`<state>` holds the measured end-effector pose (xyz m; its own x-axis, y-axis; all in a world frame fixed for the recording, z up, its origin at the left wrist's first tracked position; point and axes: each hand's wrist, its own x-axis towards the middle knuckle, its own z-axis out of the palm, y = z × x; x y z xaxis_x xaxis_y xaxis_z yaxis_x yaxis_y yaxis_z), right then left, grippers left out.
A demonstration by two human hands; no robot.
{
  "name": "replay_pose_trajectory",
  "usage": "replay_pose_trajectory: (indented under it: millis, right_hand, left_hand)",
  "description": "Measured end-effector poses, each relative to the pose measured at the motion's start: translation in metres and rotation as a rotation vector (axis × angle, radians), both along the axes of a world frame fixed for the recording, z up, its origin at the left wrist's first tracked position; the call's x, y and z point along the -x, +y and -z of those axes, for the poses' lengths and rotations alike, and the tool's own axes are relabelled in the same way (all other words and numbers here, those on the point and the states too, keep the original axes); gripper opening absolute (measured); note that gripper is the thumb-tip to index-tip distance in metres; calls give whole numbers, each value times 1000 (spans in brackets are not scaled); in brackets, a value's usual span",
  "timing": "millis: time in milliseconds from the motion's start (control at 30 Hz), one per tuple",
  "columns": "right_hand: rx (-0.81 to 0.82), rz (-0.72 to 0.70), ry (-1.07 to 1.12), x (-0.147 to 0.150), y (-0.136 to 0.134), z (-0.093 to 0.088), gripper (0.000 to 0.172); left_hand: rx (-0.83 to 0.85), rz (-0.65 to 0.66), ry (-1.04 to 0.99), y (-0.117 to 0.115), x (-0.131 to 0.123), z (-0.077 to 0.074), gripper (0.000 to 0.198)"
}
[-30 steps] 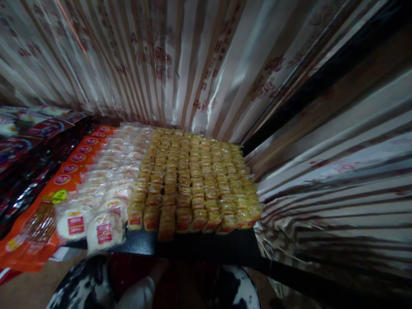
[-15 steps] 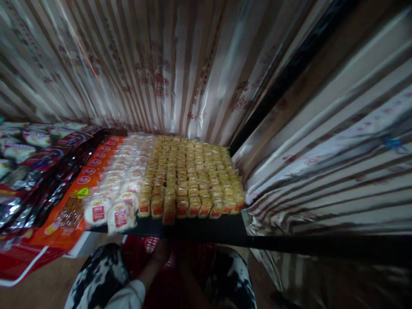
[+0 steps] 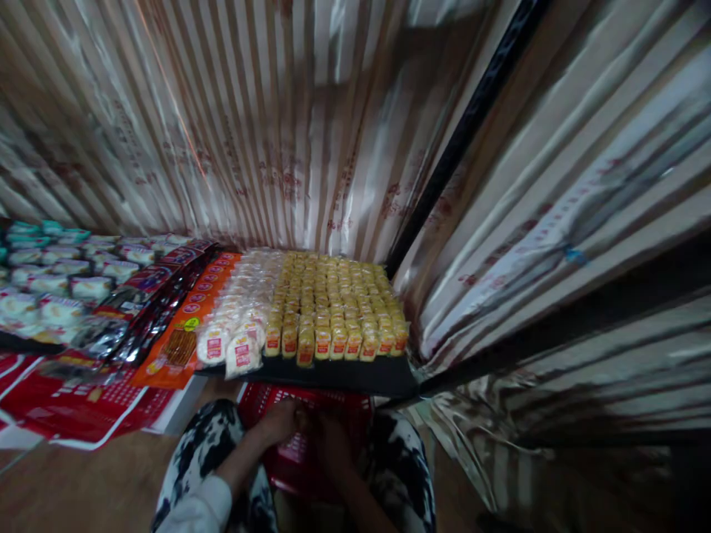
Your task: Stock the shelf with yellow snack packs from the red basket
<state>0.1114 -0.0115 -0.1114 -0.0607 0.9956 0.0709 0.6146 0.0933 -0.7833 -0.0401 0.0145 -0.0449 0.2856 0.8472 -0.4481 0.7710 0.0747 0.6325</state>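
My left hand (image 3: 284,420) is over a red perforated basket (image 3: 294,474) between my knees, its fingers curled. My right hand (image 3: 330,437) is close beside it over the same basket, dim and blurred, so its fingers cannot be made out. Whether anything is in the left fingers is too dark to tell. Above and beyond the hands, rows of small yellow wrapped packs (image 3: 338,311) stand on a black shelf (image 3: 355,376). White round wrapped packs (image 3: 243,354) lie left of them, beside an orange bag (image 3: 178,348).
Dark shiny packages (image 3: 155,311) and rows of white packs (image 3: 67,311) fill the shelf's left part. A red item with white edging (image 3: 72,407) is below. Striped sheeting (image 3: 278,133) hangs behind, with a black pole (image 3: 472,126) at the right.
The view has shifted, bringing more of the left shelf and the basket into sight. Both hands now show higher and more clearly above the basket.
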Motion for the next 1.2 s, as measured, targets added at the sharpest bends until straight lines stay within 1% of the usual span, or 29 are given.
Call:
replay_pose_trajectory:
  millis: [100,167,233,333,400,467,533,633,733,833,933,1033,1200]
  right_hand:
    - [144,-129,128,0,-4,-17,28]
    - [161,-134,188,3,-5,-27,29]
    - [163,-117,239,8,-4,-35,28]
    - [183,-124,358,20,2,-48,25]
    - [195,-121,449,29,8,-56,24]
    - [190,-114,539,38,15,-63,23]
    - [164,-110,601,46,24,-66,23]
    - [124,-90,601,54,37,-66,23]
    - [80,-76,509,57,44,-64,25]
    - [-81,20,353,57,44,-67,31]
    - [-237,94,222,52,44,-72,30]
    - [-306,59,143,45,50,-73,29]
    - [-353,0,106,35,62,-67,30]
  left_hand:
    - [-58,-11,-21,-5,10,-16,24]
    - [-119,-83,-103,-8,18,-23,22]
    - [-157,-209,-249,-10,26,-27,26]
    - [-145,-430,-513,-10,35,-32,48]
    - [-134,-577,-650,-10,37,-36,59]
    - [-149,-697,-739,-10,37,-41,62]
    - [-176,-760,-780,-9,36,-43,59]
    - [-217,-747,-751,-7,36,-42,51]
    - [-284,-728,-682,-4,36,-37,43]
    - [-355,-764,-627,1,35,-34,43]
    - [-408,-813,-583,9,34,-33,43]
    - [-468,-820,-519,17,32,-31,40]
    - [-619,-750,-399,31,28,-27,32]
